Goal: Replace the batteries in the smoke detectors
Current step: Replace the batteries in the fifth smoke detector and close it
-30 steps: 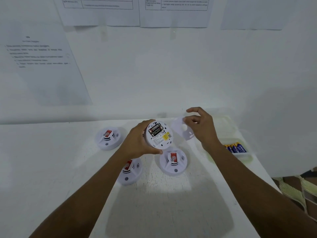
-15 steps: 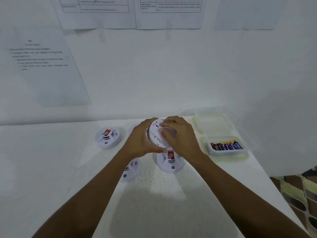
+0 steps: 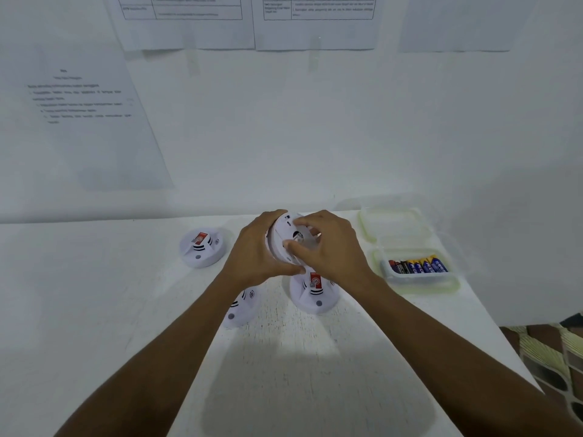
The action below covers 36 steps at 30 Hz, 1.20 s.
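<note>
A round white smoke detector (image 3: 282, 244) is held tilted above the table, its back facing me. My left hand (image 3: 257, 255) grips its left rim. My right hand (image 3: 328, 247) has curled fingers round the white back cover (image 3: 298, 236) that lies on the detector's back. Three more white detectors with red labels lie on the table: one at the left (image 3: 203, 247), one under my left wrist (image 3: 241, 307), one below my right hand (image 3: 314, 294). Several blue batteries (image 3: 418, 266) lie in a clear box (image 3: 419, 279) at the right.
The box's clear lid (image 3: 396, 225) lies open behind it, near the wall. The white table (image 3: 299, 373) ends at its right edge beside a patterned floor (image 3: 555, 357). Printed sheets (image 3: 91, 121) hang on the white wall behind.
My right hand brought the back cover from the right onto the detector's back, hiding the battery compartment. It now grips the cover against the detector, which my left hand has tilted slightly more.
</note>
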Each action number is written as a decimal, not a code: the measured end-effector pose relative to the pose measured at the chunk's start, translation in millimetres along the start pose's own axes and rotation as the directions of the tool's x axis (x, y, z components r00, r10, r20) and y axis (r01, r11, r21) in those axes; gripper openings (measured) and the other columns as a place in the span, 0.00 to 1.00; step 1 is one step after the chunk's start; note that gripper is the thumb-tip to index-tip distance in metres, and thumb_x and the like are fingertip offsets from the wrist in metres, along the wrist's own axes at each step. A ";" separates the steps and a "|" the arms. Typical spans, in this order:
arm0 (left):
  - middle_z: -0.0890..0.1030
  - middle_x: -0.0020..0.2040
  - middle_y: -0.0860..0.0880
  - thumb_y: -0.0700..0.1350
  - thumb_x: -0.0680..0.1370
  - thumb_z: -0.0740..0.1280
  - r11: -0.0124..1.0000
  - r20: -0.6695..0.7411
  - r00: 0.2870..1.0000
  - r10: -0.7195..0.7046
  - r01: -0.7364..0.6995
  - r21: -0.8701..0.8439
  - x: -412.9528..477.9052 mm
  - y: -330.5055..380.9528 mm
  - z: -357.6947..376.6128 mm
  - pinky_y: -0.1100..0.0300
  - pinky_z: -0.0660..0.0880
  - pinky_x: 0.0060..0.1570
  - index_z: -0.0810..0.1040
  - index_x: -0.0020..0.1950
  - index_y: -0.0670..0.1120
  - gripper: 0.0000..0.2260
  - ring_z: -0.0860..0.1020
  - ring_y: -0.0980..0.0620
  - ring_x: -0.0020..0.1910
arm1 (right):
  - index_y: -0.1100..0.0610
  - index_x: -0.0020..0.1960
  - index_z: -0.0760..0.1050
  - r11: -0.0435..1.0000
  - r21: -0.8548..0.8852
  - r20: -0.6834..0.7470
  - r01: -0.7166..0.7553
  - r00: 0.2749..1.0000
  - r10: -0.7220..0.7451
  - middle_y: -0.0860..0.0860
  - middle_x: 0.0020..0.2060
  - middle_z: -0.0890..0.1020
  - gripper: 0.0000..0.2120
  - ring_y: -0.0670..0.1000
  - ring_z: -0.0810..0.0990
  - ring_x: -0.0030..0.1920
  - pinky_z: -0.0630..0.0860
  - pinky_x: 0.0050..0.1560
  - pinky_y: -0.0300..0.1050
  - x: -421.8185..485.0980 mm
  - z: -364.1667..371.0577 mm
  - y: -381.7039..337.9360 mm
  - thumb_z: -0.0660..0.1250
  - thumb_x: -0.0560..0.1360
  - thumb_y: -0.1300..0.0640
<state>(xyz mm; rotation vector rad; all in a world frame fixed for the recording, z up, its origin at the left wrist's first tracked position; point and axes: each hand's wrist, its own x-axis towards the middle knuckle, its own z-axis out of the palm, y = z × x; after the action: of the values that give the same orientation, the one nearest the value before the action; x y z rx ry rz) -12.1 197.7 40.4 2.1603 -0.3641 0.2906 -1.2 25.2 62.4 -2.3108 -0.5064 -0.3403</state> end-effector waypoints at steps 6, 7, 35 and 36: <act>0.77 0.59 0.61 0.61 0.58 0.78 0.998 -0.022 1.000 0.019 -0.020 -0.053 0.0 1.2 1.3 0.65 0.74 0.57 0.67 0.65 0.62 0.38 0.77 0.58 0.58 | 0.51 0.58 0.82 0.987 0.143 0.030 -0.071 0.997 0.067 0.47 0.53 0.84 0.18 0.44 0.82 0.47 0.81 0.52 0.46 2.4 -5.5 -1.4 0.75 0.70 0.45; 0.77 0.59 0.60 0.60 0.58 0.78 0.997 -0.013 1.000 0.018 -0.019 -0.070 0.0 2.0 0.9 0.64 0.75 0.57 0.67 0.65 0.60 0.38 0.77 0.56 0.58 | 0.50 0.58 0.82 0.977 0.189 0.048 -0.099 0.995 0.092 0.47 0.53 0.84 0.18 0.43 0.82 0.47 0.81 0.52 0.45 3.2 -7.8 -2.5 0.74 0.71 0.45; 0.77 0.59 0.43 0.40 0.76 0.71 0.856 0.100 0.978 -0.183 0.209 -0.472 -3.6 12.6 -3.6 0.49 0.82 0.47 0.69 0.72 0.52 0.26 0.81 0.44 0.56 | 0.53 0.53 0.74 0.660 0.700 0.154 -0.274 0.960 0.235 0.54 0.53 0.84 0.06 0.56 0.83 0.52 0.81 0.47 0.53 2.2 -36.4 18.3 0.69 0.77 0.58; 0.77 0.59 0.44 0.39 0.76 0.70 0.848 0.087 0.978 -0.191 0.209 -0.487 -4.6 12.4 -1.0 0.50 0.82 0.47 0.69 0.72 0.51 0.26 0.81 0.44 0.56 | 0.54 0.54 0.74 0.649 0.707 0.166 -0.282 0.958 0.235 0.54 0.55 0.83 0.07 0.55 0.83 0.52 0.82 0.48 0.53 -1.5 -34.9 19.8 0.69 0.77 0.58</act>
<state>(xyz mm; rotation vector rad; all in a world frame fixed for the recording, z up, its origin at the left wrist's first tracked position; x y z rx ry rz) -21.0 192.4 48.7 1.6762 -0.2003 0.0302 3.2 -13.0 74.1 -1.5669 -0.2532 0.0808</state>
